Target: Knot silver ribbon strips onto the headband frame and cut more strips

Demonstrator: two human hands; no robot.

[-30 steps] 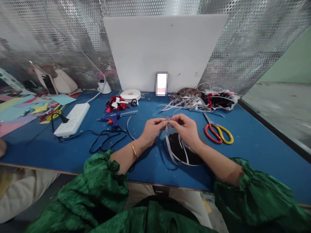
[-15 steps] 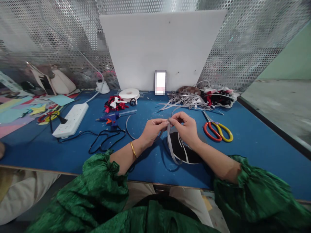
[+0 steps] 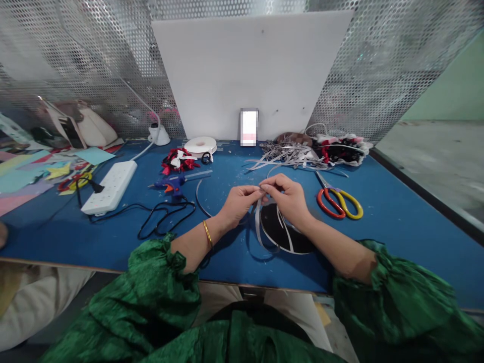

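Above the middle of the blue table, my left hand (image 3: 241, 201) and my right hand (image 3: 286, 197) meet at their fingertips, both pinching a narrow grey ribbon (image 3: 258, 225). A loop of it hangs below my fingers, and another length curves out to the left. The exact spot where the fingers grip is too small to make out. Partly under my right wrist lies a black spool (image 3: 278, 228) with a pale rim. Scissors (image 3: 338, 200) with one red and one yellow handle rest to the right of my right hand.
A blue glue gun (image 3: 173, 186) and its black cord lie left of my hands, near a white power strip (image 3: 110, 187). Behind are red-and-black bows (image 3: 179, 160), a white spool (image 3: 200, 146), a propped phone (image 3: 249, 127) and cut grey ribbons (image 3: 291, 154). Coloured paper (image 3: 22, 171) covers the far left.
The hanging ribbon loop has shifted slightly left and turned narrower, showing more of the black spool. My fingertips have moved a little left, still pinched together.
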